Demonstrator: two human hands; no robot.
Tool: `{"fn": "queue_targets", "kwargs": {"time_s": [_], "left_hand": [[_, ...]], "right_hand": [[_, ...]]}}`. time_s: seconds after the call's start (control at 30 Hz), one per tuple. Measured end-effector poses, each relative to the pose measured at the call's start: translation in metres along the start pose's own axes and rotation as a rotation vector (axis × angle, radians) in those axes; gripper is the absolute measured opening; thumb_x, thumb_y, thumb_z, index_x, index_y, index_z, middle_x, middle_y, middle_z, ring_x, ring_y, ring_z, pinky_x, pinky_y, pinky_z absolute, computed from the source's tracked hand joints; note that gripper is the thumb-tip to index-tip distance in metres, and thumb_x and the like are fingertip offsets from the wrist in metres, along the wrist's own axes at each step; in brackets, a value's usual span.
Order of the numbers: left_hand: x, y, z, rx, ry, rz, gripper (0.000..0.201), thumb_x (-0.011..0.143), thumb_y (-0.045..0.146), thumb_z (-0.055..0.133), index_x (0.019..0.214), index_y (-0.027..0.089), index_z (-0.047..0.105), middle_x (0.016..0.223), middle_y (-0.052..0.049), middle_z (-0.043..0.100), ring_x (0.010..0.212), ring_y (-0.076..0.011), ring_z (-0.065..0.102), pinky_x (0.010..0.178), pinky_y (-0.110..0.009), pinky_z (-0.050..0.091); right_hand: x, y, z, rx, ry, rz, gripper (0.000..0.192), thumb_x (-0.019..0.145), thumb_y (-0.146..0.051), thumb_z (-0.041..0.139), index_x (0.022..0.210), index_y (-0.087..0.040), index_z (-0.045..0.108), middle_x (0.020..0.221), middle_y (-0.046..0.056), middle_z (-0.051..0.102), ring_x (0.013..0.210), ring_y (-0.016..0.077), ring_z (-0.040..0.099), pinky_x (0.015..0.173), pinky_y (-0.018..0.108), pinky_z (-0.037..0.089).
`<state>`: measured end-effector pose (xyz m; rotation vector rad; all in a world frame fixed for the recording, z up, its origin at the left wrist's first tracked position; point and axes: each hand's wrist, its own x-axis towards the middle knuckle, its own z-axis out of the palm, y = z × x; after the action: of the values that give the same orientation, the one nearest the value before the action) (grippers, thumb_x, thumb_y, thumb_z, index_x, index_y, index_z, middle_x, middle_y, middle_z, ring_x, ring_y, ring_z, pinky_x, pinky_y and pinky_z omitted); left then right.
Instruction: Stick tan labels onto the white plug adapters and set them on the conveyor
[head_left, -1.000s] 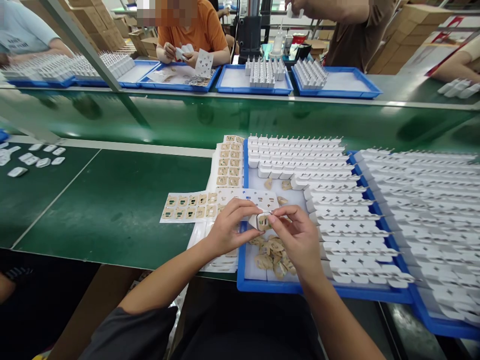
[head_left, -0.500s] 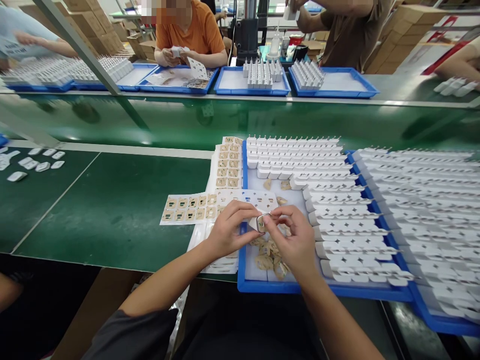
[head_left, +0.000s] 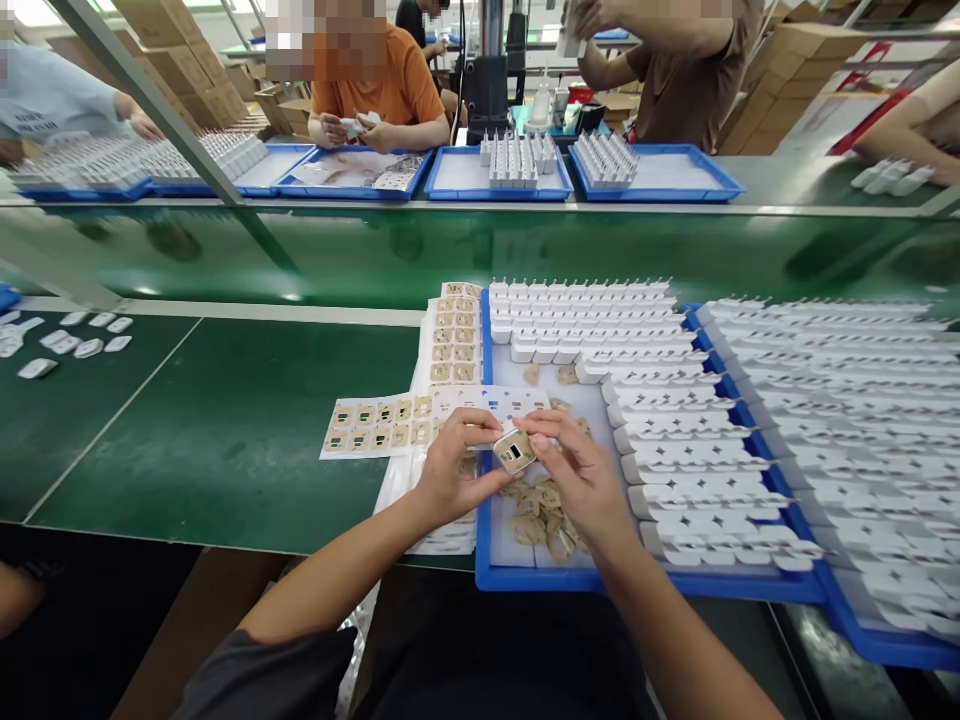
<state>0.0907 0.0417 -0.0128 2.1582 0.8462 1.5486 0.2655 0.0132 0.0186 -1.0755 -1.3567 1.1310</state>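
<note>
Charger: a small white charger (head_left: 514, 451) is held above the near-left corner of the blue tray (head_left: 600, 580), port face up.
Left hand: the left hand (head_left: 450, 465) pinches its left side, fingers curled.
Right hand: the right hand (head_left: 581, 480) pinches its right edge with the fingertips.
Beneath: peeled backings (head_left: 540, 515).
Left: sticker sheet (head_left: 379, 420) on the green bench.
Right: rows of chargers (head_left: 675, 440).

Green conveyor belt (head_left: 465, 255) crosses between green worktables (head_left: 225, 420); cardboard boxes (head_left: 814, 60) stacked behind; bright overhead light.

One head cam, looks fwd & down from close above the green bench (head_left: 225, 420); far side of conveyor (head_left: 480, 250) fills top. No 2nd view.
</note>
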Motion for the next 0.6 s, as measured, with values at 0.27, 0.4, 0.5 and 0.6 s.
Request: {"fn": "queue_targets", "kwargs": {"time_s": [0.27, 0.4, 0.5, 0.6], "left_hand": [[-0.0009, 0.0005, 0.0028, 0.025, -0.015, 0.119, 0.034, 0.081, 0.018, 0.074, 0.107, 0.024, 0.052, 0.101, -0.006, 0.061, 0.091, -0.0182, 0.062, 0.077, -0.036, 0.057], [-0.001, 0.0003, 0.0031, 0.023, -0.011, 0.154, 0.036, 0.08, 0.014, 0.073, 0.108, 0.023, 0.052, 0.102, -0.006, 0.059, 0.091, -0.018, 0.061, 0.078, -0.038, 0.059], [-0.0016, -0.0003, 0.0037, 0.041, -0.006, 0.182, 0.036, 0.08, 0.012, 0.073, 0.108, 0.022, 0.053, 0.102, -0.007, 0.06, 0.091, -0.0184, 0.061, 0.08, -0.04, 0.059], [-0.0033, -0.0013, 0.0041, 0.069, -0.002, 0.202, 0.037, 0.08, 0.012, 0.073, 0.109, 0.024, 0.053, 0.102, -0.006, 0.06, 0.092, -0.0184, 0.061, 0.082, -0.041, 0.06]], "right_hand": [[0.0, 0.0049, 0.0058, 0.159, 0.005, -0.038, 0.01, 0.089, -0.023, 0.065, 0.092, -0.029, 0.072, 0.109, 0.004, 0.066, 0.11, 0.0212, 0.062, 0.091, 0.037, 0.053], [0.0003, 0.0062, 0.0042, 0.166, 0.004, -0.045, 0.012, 0.089, -0.021, 0.063, 0.093, -0.028, 0.072, 0.109, 0.004, 0.068, 0.111, 0.0206, 0.062, 0.096, 0.037, 0.05], [-0.0004, 0.0062, 0.0053, 0.183, 0.012, -0.032, 0.009, 0.087, -0.022, 0.065, 0.092, -0.028, 0.071, 0.109, 0.003, 0.067, 0.11, 0.0202, 0.062, 0.089, 0.033, 0.052], [-0.0007, 0.0065, 0.0062, 0.202, 0.006, -0.024, 0.01, 0.088, -0.021, 0.065, 0.09, -0.028, 0.071, 0.108, 0.002, 0.066, 0.109, 0.0193, 0.062, 0.086, 0.031, 0.052]]}}
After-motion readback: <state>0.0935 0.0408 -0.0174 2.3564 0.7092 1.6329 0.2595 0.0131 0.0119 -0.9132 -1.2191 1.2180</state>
